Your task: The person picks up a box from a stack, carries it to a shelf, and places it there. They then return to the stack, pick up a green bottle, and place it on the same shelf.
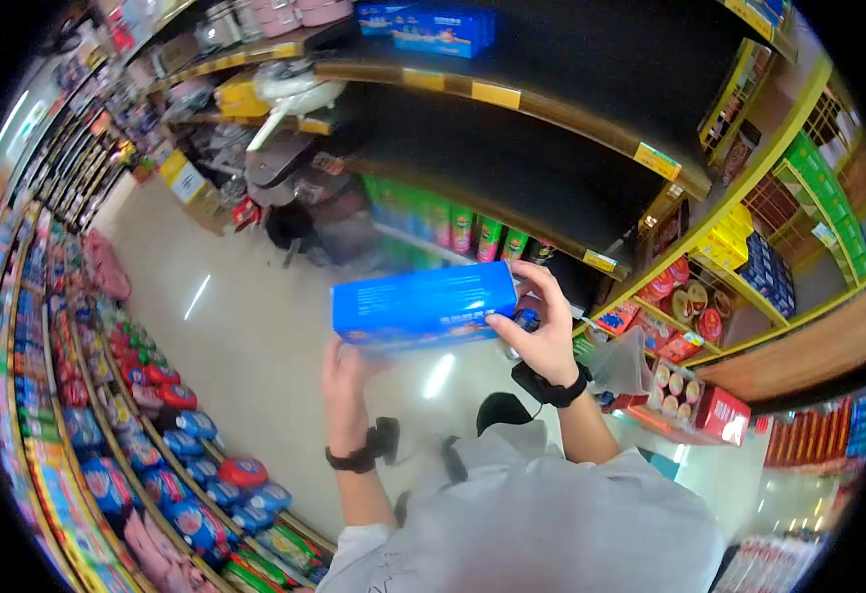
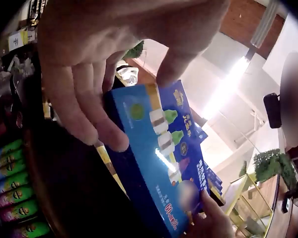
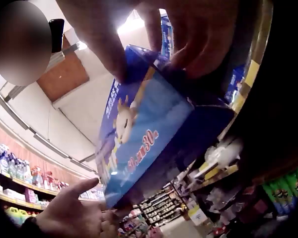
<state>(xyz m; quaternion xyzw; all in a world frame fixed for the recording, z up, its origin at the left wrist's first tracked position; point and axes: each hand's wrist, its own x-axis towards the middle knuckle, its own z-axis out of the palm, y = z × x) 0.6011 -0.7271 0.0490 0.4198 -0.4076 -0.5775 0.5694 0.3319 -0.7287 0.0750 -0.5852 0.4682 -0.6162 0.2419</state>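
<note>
A long blue printed box is held out in front of the body, above the floor. My right hand grips its right end, thumb on the near side and fingers round the far edge. In the right wrist view, that hand covers one end of the box. My left hand, blurred in the head view, is at the lower left corner. The left wrist view has its fairly straight fingers along the box's side. Its thumb stands off the box in the right wrist view.
Dark shelves stand ahead, with blue boxes on the top one and green and pink cans low down. A yellow-edged rack is at the right. Shelves of packed bottles and bags run along the left.
</note>
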